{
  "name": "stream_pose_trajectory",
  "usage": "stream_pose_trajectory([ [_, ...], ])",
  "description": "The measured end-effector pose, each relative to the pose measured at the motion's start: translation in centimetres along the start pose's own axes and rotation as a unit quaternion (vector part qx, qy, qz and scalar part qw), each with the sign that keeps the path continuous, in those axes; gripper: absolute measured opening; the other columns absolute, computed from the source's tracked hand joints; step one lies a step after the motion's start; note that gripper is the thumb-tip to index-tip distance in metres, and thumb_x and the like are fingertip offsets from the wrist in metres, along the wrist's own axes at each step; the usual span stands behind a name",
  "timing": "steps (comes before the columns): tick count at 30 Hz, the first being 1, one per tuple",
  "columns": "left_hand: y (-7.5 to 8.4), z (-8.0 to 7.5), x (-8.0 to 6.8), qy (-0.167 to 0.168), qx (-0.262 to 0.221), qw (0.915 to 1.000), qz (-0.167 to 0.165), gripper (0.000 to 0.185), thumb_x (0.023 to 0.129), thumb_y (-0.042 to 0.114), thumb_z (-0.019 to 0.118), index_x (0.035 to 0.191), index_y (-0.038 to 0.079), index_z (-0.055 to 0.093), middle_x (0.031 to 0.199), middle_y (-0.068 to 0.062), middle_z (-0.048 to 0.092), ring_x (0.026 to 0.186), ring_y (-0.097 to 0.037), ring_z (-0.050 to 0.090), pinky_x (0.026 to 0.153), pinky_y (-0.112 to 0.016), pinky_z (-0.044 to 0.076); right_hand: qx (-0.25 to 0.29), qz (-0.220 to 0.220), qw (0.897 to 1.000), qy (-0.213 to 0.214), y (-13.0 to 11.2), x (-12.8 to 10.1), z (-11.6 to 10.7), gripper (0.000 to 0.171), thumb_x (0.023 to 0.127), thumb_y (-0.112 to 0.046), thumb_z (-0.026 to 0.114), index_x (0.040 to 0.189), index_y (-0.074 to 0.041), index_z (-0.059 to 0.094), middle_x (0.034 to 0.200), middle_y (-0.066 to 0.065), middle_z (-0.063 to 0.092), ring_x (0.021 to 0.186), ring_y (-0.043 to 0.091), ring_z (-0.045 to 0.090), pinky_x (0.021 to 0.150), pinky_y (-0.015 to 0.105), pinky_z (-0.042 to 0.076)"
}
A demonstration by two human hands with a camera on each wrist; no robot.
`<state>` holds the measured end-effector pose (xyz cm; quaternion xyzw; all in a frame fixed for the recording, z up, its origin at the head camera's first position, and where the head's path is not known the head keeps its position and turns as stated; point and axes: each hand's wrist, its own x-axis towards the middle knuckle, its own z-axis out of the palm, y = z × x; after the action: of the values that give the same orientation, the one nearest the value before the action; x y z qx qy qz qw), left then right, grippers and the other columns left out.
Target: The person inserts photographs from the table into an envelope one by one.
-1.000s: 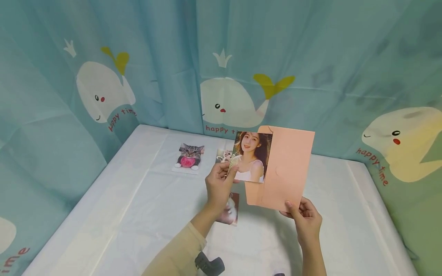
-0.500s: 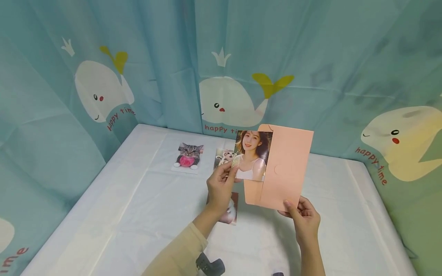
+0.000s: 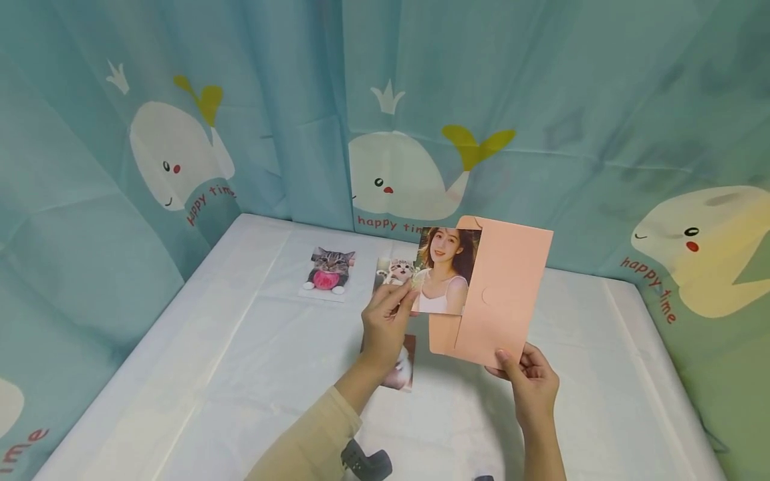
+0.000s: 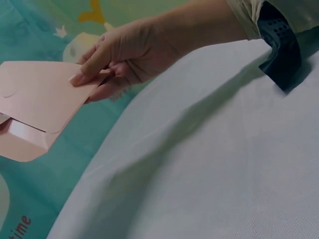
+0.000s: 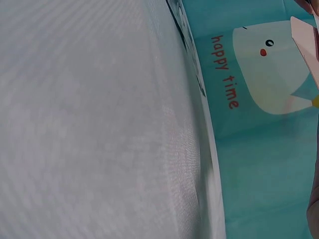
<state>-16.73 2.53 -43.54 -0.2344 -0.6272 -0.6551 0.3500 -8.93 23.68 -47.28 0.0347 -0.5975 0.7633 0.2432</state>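
Observation:
My left hand [image 3: 385, 324] pinches the left edge of a photo print [image 3: 442, 277] of a person in a white top, held above the table. My right hand [image 3: 532, 384] grips the lower right corner of a pink envelope [image 3: 505, 294], thumb in front. The photo lies over the envelope's unfolded flap, its right edge along the pocket's mouth; how far it is inside I cannot tell. In the left wrist view the right hand [image 4: 132, 57] holds the envelope [image 4: 40, 92]. The right wrist view catches only a corner of the envelope [image 5: 305, 42] at its edge.
A cat photo with a pink heart [image 3: 327, 275] lies at the back left of the white table [image 3: 252, 381]. A kitten photo [image 3: 392, 270] and a reddish-brown photo [image 3: 402, 367] are partly hidden by my left hand and wrist. A blue whale-print curtain [image 3: 289, 133] stands behind.
The photo and the envelope have shifted slightly to the right together. Both hands keep the same grips.

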Motion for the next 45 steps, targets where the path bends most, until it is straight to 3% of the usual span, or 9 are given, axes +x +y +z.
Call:
stream_pose_trajectory([
  [8,0.2,-0.1,-0.3,-0.008,0.083,0.9966,-0.001,0.02,0.081,-0.005,0.069,0.1,-0.01,0.069,0.084,-0.015,0.064,0.063,-0.02,0.055,0.052,-0.014,0.045,0.006,-0.016,1.0,-0.017,-0.1,0.0,-0.1,0.023,0.082,0.024,0.053,0.103,0.016,0.058,0.084,0.009,0.07,0.07,0.017,0.071,0.058,0.028,0.056],
  [16,0.4,0.6,-0.6,0.014,0.065,0.9977,0.014,0.019,0.078,-0.012,0.068,0.098,-0.013,0.067,0.085,-0.019,0.064,0.067,-0.023,0.06,0.059,-0.017,0.052,0.003,-0.014,1.0,-0.027,-0.1,0.1,0.2,0.024,0.083,0.023,0.053,0.104,0.014,0.059,0.085,0.009,0.071,0.071,0.017,0.071,0.059,0.029,0.056],
  [26,0.7,0.7,-0.6,0.06,0.055,0.9965,-0.021,0.019,0.083,-0.002,0.068,0.102,-0.008,0.069,0.086,-0.014,0.06,0.07,-0.013,0.055,0.06,-0.013,0.049,-0.001,-0.009,0.999,-0.033,0.2,-0.4,0.6,0.024,0.083,0.022,0.053,0.105,0.013,0.059,0.086,0.008,0.071,0.072,0.016,0.071,0.059,0.028,0.056],
  [30,0.8,0.8,-0.8,0.047,0.06,0.9971,-0.001,0.02,0.081,-0.006,0.069,0.101,-0.009,0.069,0.087,-0.015,0.057,0.07,-0.019,0.057,0.061,-0.015,0.05,-0.001,-0.008,1.0,-0.025,0.2,-0.6,0.7,0.023,0.083,0.022,0.054,0.105,0.015,0.057,0.085,0.008,0.071,0.071,0.016,0.071,0.059,0.028,0.056],
  [37,0.3,1.2,-0.9,0.022,0.067,0.9954,0.065,0.025,0.076,-0.008,0.073,0.101,-0.01,0.067,0.087,-0.015,0.057,0.073,-0.023,0.062,0.067,-0.019,0.054,0.008,-0.01,1.0,-0.012,0.1,-0.5,0.9,0.023,0.082,0.023,0.055,0.103,0.015,0.058,0.083,0.008,0.07,0.069,0.016,0.07,0.059,0.028,0.057],
  [45,0.7,1.4,-0.2,0.0,0.088,0.994,0.066,0.025,0.078,-0.004,0.072,0.102,-0.009,0.067,0.089,-0.016,0.066,0.075,-0.023,0.065,0.063,-0.018,0.054,-0.006,-0.027,0.999,-0.038,0.1,-0.3,0.8,0.025,0.083,0.023,0.053,0.107,0.014,0.057,0.086,0.006,0.071,0.073,0.015,0.071,0.061,0.028,0.056],
])
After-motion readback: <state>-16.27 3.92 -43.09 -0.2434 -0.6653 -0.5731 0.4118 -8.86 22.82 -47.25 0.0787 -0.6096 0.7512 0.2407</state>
